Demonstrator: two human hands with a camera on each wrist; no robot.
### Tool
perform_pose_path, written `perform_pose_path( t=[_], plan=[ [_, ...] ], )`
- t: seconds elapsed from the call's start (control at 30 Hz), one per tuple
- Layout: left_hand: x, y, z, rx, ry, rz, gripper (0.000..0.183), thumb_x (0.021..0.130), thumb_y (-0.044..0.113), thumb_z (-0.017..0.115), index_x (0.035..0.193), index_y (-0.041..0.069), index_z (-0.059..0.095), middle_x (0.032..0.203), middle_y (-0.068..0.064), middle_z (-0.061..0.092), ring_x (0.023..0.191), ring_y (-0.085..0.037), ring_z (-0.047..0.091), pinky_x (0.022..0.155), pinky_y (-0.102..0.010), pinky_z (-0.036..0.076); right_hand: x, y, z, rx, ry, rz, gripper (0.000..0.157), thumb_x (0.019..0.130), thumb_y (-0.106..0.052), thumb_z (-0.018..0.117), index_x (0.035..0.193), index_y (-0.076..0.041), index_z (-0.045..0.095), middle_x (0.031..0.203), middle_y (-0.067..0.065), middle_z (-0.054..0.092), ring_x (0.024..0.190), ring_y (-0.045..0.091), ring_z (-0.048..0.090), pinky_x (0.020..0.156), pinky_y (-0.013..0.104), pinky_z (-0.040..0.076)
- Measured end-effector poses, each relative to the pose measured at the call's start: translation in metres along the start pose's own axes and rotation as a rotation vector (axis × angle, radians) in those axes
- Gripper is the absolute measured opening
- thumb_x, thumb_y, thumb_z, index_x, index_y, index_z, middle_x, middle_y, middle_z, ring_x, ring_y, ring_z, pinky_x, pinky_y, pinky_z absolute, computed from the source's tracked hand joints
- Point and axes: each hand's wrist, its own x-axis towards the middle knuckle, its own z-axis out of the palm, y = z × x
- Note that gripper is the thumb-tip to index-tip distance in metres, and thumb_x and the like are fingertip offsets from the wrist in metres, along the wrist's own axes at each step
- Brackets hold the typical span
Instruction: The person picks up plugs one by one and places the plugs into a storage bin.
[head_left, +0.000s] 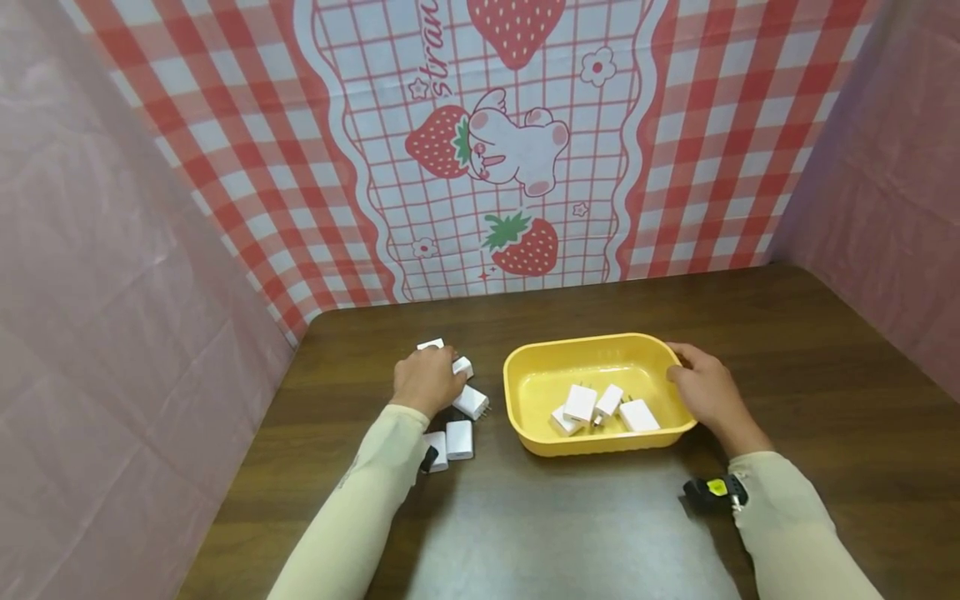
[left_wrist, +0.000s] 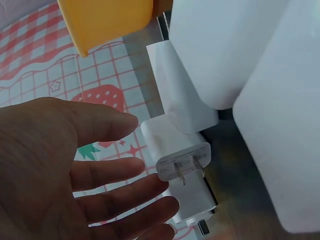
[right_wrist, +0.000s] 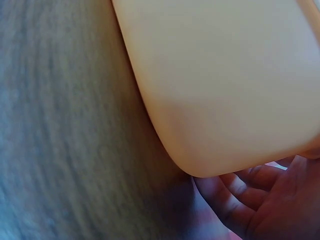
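My left hand [head_left: 427, 379] is over a loose group of white wall chargers [head_left: 471, 402] on the table's left side. In the left wrist view its fingers and thumb are spread, with the fingertips beside a charger [left_wrist: 172, 140] whose two prongs show; nothing is pinched between them. The hand partly covers some chargers in the head view. My right hand [head_left: 708, 392] grips the right end of a yellow plastic basin [head_left: 540, 396], thumb over the rim and fingers outside. Several white chargers [head_left: 580, 403] lie heaped inside the basin, towards its near side.
Two more chargers, one [head_left: 460, 439] fully visible, lie nearer me by the left forearm. The dark wooden table [head_left: 360, 350] ends at a red-and-white checked cloth [head_left: 720, 150] at the back. Pink cloth [head_left: 112, 333] hangs on both sides.
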Motion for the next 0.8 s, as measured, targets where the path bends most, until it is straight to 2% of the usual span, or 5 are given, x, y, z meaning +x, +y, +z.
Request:
perform_pose_path(
  t=[0.37, 0.67, 0.8],
  plan=[
    [0.004, 0.007, 0.004, 0.059, -0.022, -0.017, 0.026, 0.09, 0.032, 0.064, 0.084, 0.008, 0.072, 0.088, -0.014, 0.069, 0.075, -0.035, 0.067, 0.059, -0.05, 0.052, 0.0, -0.001, -0.001, 0.004, -0.008, 0.013, 0.055, 0.104, -0.022, 0.038, 0.153, 0.002, 0.034, 0.146, 0.031, 0.04, 0.105, 0.037, 0.052, 0.074, 0.037, 0.046],
    [0.003, 0.005, 0.01, 0.07, -0.057, -0.021, 0.032, 0.092, 0.033, 0.069, 0.107, 0.007, 0.076, 0.095, -0.016, 0.066, 0.079, -0.036, 0.067, 0.064, -0.05, 0.053, -0.001, -0.001, 0.0, 0.011, -0.012, 0.017, 0.055, 0.104, -0.022, 0.038, 0.153, 0.001, 0.033, 0.147, 0.031, 0.04, 0.107, 0.038, 0.051, 0.077, 0.038, 0.047],
    [0.004, 0.004, 0.011, 0.073, -0.051, -0.014, 0.03, 0.09, 0.035, 0.071, 0.103, 0.008, 0.075, 0.093, -0.015, 0.068, 0.076, -0.036, 0.067, 0.063, -0.05, 0.052, -0.001, -0.001, 0.0, 0.017, -0.017, 0.026, 0.056, 0.104, -0.023, 0.037, 0.154, 0.001, 0.032, 0.149, 0.03, 0.038, 0.11, 0.039, 0.05, 0.081, 0.042, 0.047]
  ],
)
